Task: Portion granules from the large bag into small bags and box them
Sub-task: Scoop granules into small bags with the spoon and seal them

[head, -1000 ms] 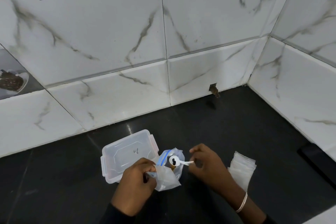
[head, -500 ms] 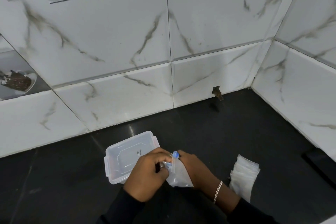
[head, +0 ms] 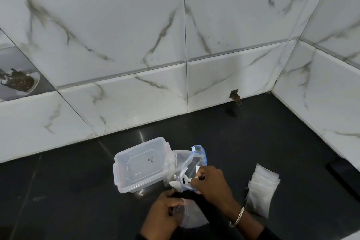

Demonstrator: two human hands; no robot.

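A large clear bag with a blue zip rim [head: 194, 163] stands open on the black counter, leaning against a clear lidded plastic box [head: 140, 163]. My right hand [head: 211, 183] holds a small white spoon [head: 187, 179] whose bowl reaches into the large bag's mouth. My left hand [head: 165, 214] sits nearer to me and pinches a small clear bag [head: 191, 215] by its top edge, below the large bag. The granules inside the large bag are mostly hidden.
A stack of small empty bags [head: 262, 191] lies to the right of my right hand. White marble-tile walls [head: 187, 84] close the counter at the back and right. A dark object [head: 344, 177] lies at the far right edge.
My hands have come apart. The right hand has moved the spoon into the large bag, which now stands open. The left hand has drawn the small bag down toward me.
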